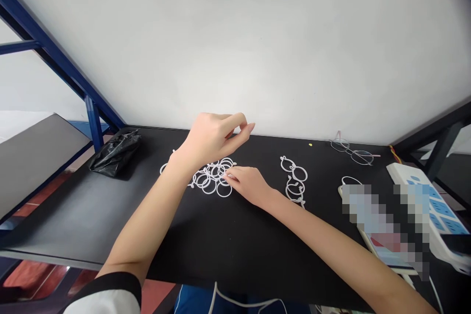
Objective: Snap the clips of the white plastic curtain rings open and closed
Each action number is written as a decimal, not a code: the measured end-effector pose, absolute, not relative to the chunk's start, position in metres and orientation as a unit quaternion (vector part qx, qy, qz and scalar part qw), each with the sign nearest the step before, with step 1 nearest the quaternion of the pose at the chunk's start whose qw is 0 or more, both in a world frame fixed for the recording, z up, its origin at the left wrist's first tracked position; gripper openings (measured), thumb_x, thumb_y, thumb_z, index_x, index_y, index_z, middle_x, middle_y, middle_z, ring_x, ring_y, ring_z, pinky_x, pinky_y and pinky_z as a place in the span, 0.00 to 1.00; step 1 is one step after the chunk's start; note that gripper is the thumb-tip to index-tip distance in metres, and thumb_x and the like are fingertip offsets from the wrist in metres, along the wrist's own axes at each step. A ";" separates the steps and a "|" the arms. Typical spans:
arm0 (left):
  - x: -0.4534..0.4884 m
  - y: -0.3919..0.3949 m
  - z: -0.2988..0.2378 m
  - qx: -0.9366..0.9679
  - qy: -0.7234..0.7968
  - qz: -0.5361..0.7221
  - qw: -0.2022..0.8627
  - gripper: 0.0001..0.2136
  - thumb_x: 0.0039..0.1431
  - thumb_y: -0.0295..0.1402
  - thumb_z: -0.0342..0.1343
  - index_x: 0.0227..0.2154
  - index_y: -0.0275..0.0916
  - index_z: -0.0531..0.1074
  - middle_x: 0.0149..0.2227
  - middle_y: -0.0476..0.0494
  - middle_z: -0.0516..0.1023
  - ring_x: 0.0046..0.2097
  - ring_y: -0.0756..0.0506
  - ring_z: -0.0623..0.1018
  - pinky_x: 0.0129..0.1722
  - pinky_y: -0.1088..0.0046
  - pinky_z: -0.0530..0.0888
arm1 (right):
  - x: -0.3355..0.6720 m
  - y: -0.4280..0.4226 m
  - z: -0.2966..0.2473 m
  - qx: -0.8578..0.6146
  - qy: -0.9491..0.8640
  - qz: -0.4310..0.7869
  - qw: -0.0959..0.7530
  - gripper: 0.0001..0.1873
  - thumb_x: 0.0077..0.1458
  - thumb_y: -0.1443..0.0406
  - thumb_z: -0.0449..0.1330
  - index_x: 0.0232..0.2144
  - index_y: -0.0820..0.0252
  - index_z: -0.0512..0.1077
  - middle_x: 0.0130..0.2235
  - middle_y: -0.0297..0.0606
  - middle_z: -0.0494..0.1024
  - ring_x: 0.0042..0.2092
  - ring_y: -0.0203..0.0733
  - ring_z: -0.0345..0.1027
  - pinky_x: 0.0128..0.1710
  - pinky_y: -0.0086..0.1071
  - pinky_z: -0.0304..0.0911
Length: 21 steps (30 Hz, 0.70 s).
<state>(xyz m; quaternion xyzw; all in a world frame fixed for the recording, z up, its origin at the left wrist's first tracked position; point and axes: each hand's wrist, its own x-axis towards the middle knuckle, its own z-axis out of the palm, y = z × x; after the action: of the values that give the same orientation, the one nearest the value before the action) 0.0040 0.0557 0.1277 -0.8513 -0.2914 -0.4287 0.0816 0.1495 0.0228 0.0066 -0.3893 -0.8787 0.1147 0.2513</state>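
A pile of thin white round glasses frames, pairs of joined rings, lies tangled on the black table. At the pile's right edge, my right hand pinches part of a white frame between thumb and fingers; its fingertips partly cover it. My left hand is raised above the back of the pile. Its fingers are curled with the index finger near the thumb tip, and I see nothing between them. My left wrist hides part of the pile. More white frames lie in a short column to the right.
A crumpled black plastic bag sits at the back left. Wire-rimmed eyeglasses rest near the wall at the back right. A partly blurred phone-like device and a white power strip lie at the right. Blue metal framing borders the left.
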 end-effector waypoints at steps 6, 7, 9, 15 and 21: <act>0.010 0.055 0.123 -0.870 -0.263 -0.406 0.091 0.13 0.63 0.30 0.49 0.22 0.38 0.62 0.15 0.57 0.52 0.18 0.55 0.52 0.19 0.78 0.51 | 0.169 0.041 0.032 -0.460 -0.853 0.121 0.213 0.06 0.60 0.64 0.56 0.32 0.59 0.70 0.27 0.32 0.74 0.27 0.34 0.65 0.27 0.28 0.53; 0.011 0.055 0.123 -0.872 -0.260 -0.403 0.096 0.12 0.63 0.29 0.48 0.22 0.38 0.62 0.15 0.57 0.53 0.18 0.55 0.52 0.19 0.78 0.51 | 0.177 0.047 0.038 -0.473 -0.852 0.117 0.191 0.04 0.59 0.65 0.57 0.33 0.59 0.71 0.28 0.32 0.75 0.28 0.35 0.66 0.27 0.28 0.53; 0.013 0.053 0.122 -0.876 -0.254 -0.398 0.102 0.12 0.62 0.28 0.49 0.21 0.38 0.61 0.16 0.57 0.53 0.19 0.55 0.53 0.19 0.78 0.51 | 0.199 0.060 0.049 -0.487 -0.855 0.108 0.143 0.03 0.56 0.67 0.57 0.33 0.60 0.71 0.32 0.35 0.76 0.31 0.36 0.68 0.29 0.27 0.55; 0.021 0.049 0.119 -0.883 -0.244 -0.385 0.109 0.14 0.61 0.27 0.49 0.19 0.38 0.58 0.15 0.57 0.51 0.19 0.55 0.51 0.19 0.77 0.50 | 0.264 0.085 0.065 -0.598 -0.797 0.089 0.014 0.05 0.51 0.70 0.58 0.33 0.61 0.72 0.37 0.39 0.78 0.36 0.40 0.70 0.32 0.29 0.58; 0.026 0.049 0.116 -0.890 -0.244 -0.371 0.104 0.15 0.61 0.27 0.48 0.19 0.38 0.58 0.15 0.57 0.50 0.19 0.54 0.50 0.19 0.77 0.50 | 0.277 0.091 0.066 -0.650 -0.744 0.147 -0.047 0.06 0.48 0.73 0.60 0.30 0.61 0.72 0.40 0.42 0.79 0.38 0.41 0.72 0.32 0.28 0.60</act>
<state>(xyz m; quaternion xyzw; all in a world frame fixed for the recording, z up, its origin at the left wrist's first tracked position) 0.0257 0.0487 0.1158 -0.8896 -0.2444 -0.3714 0.1043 0.2771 0.0911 0.0657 -0.6499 -0.7442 0.1469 -0.0470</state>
